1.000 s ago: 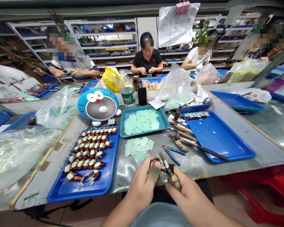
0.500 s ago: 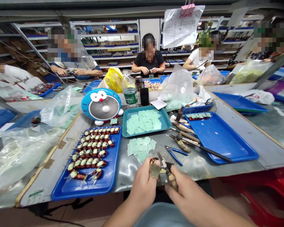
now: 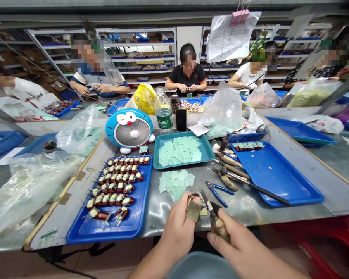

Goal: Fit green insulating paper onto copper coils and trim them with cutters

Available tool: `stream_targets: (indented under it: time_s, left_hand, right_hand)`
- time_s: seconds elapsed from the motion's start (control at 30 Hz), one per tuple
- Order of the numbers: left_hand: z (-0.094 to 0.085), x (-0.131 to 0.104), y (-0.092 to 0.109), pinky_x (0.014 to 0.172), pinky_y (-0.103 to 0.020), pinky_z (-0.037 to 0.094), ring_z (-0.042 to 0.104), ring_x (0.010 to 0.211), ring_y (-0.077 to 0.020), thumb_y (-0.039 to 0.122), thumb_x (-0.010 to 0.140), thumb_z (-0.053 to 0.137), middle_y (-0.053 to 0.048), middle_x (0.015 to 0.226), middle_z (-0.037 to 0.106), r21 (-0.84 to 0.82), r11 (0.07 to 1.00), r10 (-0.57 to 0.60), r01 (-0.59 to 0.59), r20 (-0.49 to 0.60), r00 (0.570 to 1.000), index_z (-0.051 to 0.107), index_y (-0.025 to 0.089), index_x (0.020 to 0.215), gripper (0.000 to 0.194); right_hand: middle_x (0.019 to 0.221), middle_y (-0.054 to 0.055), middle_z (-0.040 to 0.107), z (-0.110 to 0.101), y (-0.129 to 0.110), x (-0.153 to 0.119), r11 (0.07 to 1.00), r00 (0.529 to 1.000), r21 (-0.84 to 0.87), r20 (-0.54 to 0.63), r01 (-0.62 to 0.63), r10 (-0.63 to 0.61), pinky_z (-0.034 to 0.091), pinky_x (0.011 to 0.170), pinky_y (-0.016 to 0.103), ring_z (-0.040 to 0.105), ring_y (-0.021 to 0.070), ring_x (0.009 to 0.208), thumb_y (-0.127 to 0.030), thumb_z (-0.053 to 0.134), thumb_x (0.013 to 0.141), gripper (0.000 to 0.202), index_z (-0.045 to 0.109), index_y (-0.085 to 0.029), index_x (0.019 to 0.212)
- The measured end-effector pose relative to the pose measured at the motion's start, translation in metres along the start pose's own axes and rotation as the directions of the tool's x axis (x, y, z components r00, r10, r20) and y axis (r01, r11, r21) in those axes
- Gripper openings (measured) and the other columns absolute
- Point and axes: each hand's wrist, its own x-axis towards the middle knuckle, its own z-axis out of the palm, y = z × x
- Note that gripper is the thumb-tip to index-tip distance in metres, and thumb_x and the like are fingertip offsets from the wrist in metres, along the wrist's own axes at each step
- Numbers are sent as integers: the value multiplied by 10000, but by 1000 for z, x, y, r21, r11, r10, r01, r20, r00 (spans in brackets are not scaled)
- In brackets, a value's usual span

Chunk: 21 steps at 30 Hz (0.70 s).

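Observation:
My left hand is closed around a copper-wound ring coil, with a dull tape wrap on its thumb. Most of that coil is hidden by the fingers. In my right hand is a knife-like tool with a flat metal blade and a wrapped handle. Its blade points up and left, close beside the coil; whether they touch I cannot tell. Just beyond my hands lies a loose pile of pale green square sheets. Similar coils stand in rows on the blue tray at left.
A teal tray holds more green sheets. Blue-handled cutters, pliers and other tools lie right of centre. Another blue tray bears a short row of parts. A cartoon-faced fan and water bottle stand behind. Co-workers sit opposite.
The knife-like tool has shifted slightly right and down, with my right hand, leaving a wider gap from my left thumb. The coil stays in my left hand. The whole view has shifted a little.

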Motion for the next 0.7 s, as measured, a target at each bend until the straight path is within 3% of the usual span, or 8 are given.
stream_targets:
  time_s: [0.17, 0.37, 0.53, 0.6, 0.7]
  left_hand:
    - [0, 3, 2, 758, -297, 382, 547, 806, -170, 522, 1071, 352, 6, 849, 609, 10, 1000, -9, 9, -11, 1000, 534, 209, 952, 381]
    - [0, -1, 6, 748, -297, 392, 554, 804, -177, 532, 1070, 337, -2, 863, 622, 5, 1000, -29, 29, -14, 999, 535, 213, 963, 391]
    - [-9, -5, 11, 798, -302, 399, 583, 871, -188, 513, 1078, 324, -10, 922, 655, 29, 999, -39, 38, 30, 999, 562, 227, 1036, 374]
    - [-8, -6, 11, 777, -304, 398, 584, 843, -192, 508, 1074, 336, -13, 896, 655, 53, 998, -16, 16, 8, 1000, 562, 220, 1018, 370]
    - [1, -5, 8, 723, -304, 382, 571, 779, -193, 503, 1070, 348, -15, 836, 636, 83, 997, 6, 3, -103, 995, 544, 210, 942, 375]
  right_hand:
    - [959, 28, 611, -1, 3, -3, 999, 999, -2, -10, 48, -48, 364, 734, 103, 497, 23, 820, -353, 528, 941, 270, 540, -100, 1035]
    - [971, 16, 592, 1, 1, 1, 985, 998, -163, 10, -56, 58, 311, 754, 128, 439, 28, 803, -287, 437, 951, 215, 516, -122, 1064]
    - [969, 26, 583, 3, 2, 2, 963, 997, -260, -22, -78, 75, 297, 748, 139, 447, 36, 796, -284, 406, 958, 216, 511, -113, 1039]
    - [919, 21, 577, 7, 7, 4, 953, 999, -299, -43, -41, 30, 286, 716, 143, 434, 33, 748, -261, 407, 946, 195, 514, -108, 1003]
    - [845, 25, 555, 19, 18, 12, 906, 952, -417, -241, 74, -189, 263, 693, 160, 421, 45, 719, -188, 428, 898, 138, 535, -104, 921]
